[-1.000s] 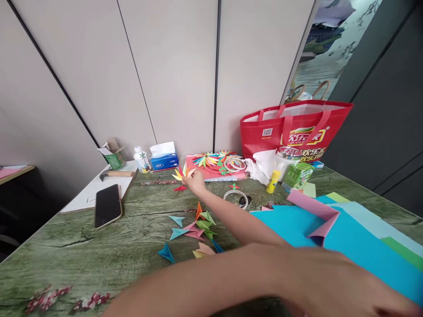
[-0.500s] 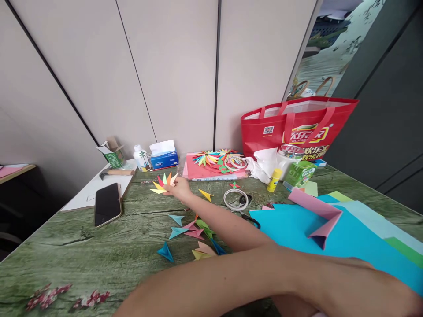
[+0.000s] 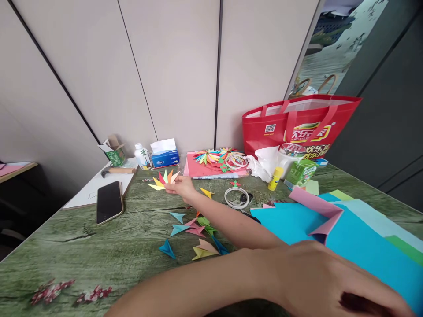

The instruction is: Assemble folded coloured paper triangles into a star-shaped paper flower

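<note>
My arms cross in front of me. At the back left, my right hand (image 3: 182, 186) pinches a half-round fan of folded paper points (image 3: 164, 178) in yellow, red, green, orange and pale peach. In the lower right, my left hand (image 3: 317, 275) hangs over the near table edge beside blue paper, with one finger stretched out and a dark gap below it. Its fingertips run out of view. Loose folded points lie under my right forearm: a blue one (image 3: 167, 249), a light blue one (image 3: 179, 229), pink, green and pale ones. A yellow point (image 3: 206, 193) lies near my right wrist.
Blue paper sheets (image 3: 280, 220) with a folded pink strip (image 3: 313, 204) lie right. Behind are a tape roll (image 3: 236, 198), glue stick (image 3: 275, 179), red bag (image 3: 264, 132) and finished paper stars (image 3: 206, 157). A phone (image 3: 109, 202), hammer (image 3: 120, 170) and tissue box (image 3: 165, 158) stand left.
My left hand has drawn back leftward, and its stretched finger has come into view. The right hand still holds the paper fan in about the same place. The view has shifted slightly.
</note>
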A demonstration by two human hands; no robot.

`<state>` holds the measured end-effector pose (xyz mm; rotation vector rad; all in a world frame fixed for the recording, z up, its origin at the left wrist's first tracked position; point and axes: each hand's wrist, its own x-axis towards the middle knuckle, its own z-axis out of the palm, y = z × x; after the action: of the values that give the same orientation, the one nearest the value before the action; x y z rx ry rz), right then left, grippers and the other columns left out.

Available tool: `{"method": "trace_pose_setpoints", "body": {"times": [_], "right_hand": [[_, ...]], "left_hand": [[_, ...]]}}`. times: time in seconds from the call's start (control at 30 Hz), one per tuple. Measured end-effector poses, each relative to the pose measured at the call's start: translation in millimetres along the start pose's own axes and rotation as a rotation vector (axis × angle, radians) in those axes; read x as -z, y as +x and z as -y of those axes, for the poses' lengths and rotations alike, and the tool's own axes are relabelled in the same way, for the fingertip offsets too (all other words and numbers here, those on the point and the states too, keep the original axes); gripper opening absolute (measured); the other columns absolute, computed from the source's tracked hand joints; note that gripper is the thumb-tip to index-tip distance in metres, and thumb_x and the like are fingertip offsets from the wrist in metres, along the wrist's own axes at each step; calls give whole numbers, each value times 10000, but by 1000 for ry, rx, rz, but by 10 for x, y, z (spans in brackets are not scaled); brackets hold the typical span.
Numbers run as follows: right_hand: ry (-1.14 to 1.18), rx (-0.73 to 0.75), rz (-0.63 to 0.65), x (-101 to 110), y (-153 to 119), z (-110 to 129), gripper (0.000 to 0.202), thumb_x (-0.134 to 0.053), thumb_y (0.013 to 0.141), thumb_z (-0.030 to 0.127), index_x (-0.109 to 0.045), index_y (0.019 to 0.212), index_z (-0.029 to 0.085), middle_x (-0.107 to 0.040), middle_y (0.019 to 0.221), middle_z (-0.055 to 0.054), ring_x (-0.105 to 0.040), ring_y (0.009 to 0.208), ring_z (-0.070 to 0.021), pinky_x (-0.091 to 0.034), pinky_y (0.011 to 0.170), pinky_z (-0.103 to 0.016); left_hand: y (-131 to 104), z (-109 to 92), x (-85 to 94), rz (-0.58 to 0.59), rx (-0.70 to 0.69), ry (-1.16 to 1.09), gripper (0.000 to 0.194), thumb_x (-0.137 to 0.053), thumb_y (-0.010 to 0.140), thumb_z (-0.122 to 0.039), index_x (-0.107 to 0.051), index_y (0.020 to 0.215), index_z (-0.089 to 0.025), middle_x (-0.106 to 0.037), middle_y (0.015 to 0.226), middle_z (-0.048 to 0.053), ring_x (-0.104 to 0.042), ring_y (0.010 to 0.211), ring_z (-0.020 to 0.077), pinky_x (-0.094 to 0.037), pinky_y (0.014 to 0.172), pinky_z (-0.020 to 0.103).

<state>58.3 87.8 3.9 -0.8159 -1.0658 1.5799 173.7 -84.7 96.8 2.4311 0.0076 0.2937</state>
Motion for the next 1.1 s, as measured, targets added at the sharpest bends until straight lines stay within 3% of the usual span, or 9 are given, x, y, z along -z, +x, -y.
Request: {"method": "trace_pose_setpoints", "body": {"times": [0.17,0.27,0.37,0.47,0.57,0.8,0.93,1.0,1.1], "right_hand": [[73,14,-23,195,-213,256,384,-809,367,244,-524,602,138,-557,542,49,-578,545,-103,-526,655,-287],[93,63,-98,409,-385,443,404,-806,381,268,-484,594,152,-551,539,56,-580,548,-98,-518,649,-265],[99,122,-189,564,-546,576,449,-808,387,255,-464,662,171,-573,565,61,-572,534,-86,-506,618,-237],[60,131,-191,576,-680,599,462,-802,398,244,-458,698,175,-575,544,58,-567,497,-96,-493,562,-237],[-81,93,-91,494,-752,529,479,-776,438,230,-431,768,188,-553,489,78,-554,442,-116,-472,499,-247],[-624,196,43,418,-828,394,472,-773,486,255,-386,752,209,-643,657,20,-606,597,-162,-439,540,-251],[-1174,406,437,322,-1101,343,119,-664,671,180,-549,701,178,-639,788,-27,-595,726,-168,-428,614,-261],[-1382,669,763,230,-1268,288,207,-572,723,104,-601,895,217,-578,1080,-63,-566,895,-197,-434,657,-280],[-1615,879,947,115,-1437,177,131,-553,744,142,-612,858,171,-539,1112,-110,-536,892,-234,-445,644,-315]], "left_hand": [[-559,218,76,-523,173,-187,102,-572,750,-227,-667,732,-196,-694,730,18,-617,662,132,-476,641,214],[-1036,505,145,-1186,541,-88,211,-617,711,-282,-574,523,-197,-556,474,-22,-501,462,113,-421,487,236],[-1424,773,227,-1706,643,-205,189,-718,610,-288,-592,702,-182,-576,552,-35,-527,514,105,-429,512,215],[-1580,880,319,-1578,525,-601,378,-728,611,-272,-609,946,-143,-678,890,71,-627,811,170,-476,726,275],[-1556,858,390,-1414,477,-842,253,-715,632,-267,-658,811,-98,-694,849,98,-637,795,178,-483,751,285],[-1636,781,503,-1547,635,-1079,134,-676,665,-144,-666,778,-73,-707,827,130,-661,770,197,-528,676,271],[-1805,795,607,-1742,648,-956,65,-639,700,-90,-664,760,-79,-704,720,88,-647,631,125,-536,610,209],[-1850,821,616,-1682,673,-991,80,-625,715,-86,-672,778,-74,-704,713,92,-625,559,96,-522,539,168],[-1856,880,555,-1599,701,-1006,85,-637,702,-75,-683,772,-86,-711,746,100,-594,494,71,-468,419,121]]}}
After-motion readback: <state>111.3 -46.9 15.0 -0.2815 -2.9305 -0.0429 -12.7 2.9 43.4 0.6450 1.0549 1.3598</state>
